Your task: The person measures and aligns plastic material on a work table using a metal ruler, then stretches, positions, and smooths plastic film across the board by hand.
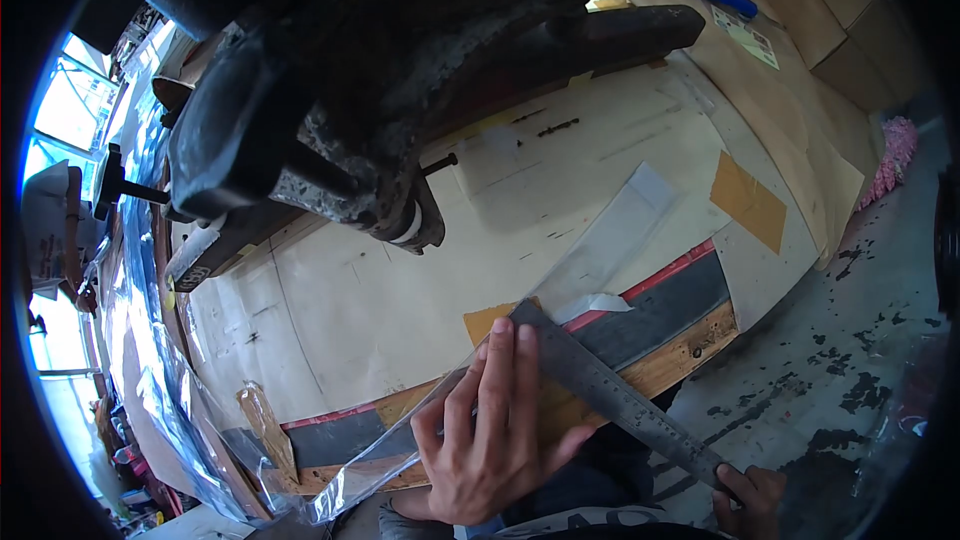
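Head view: one metal ruler [625,395], grey and marked along its length, lying aslant across the near edge of the pale-covered surface [350,330], its upper end beside a piece of brown tape [486,322], its lower end out past the wooden edge [690,345]. Judged handling: light, stiff, thin, fairly smooth and apt to skid or pivot; best held by the overhanging end, with flat fingertip pressure at the other. Left hand [480,430]: palm down, fingers long and close together, thumb spread, closed around nothing; the fingertips rest at the ruler's upper end and on the film beside it. Right hand [748,500]: narrow, pinching the ruler's lower end, thumb on top. One length of clear film [365,480], glossy and creased, running from the left hand to the near edge; judged very light, limp, slippery, quick to crease or tear, best taken by its loose rim. Adjacent: a translucent strip [625,215], a white flap [598,304], a dark band [680,295] edged in red.
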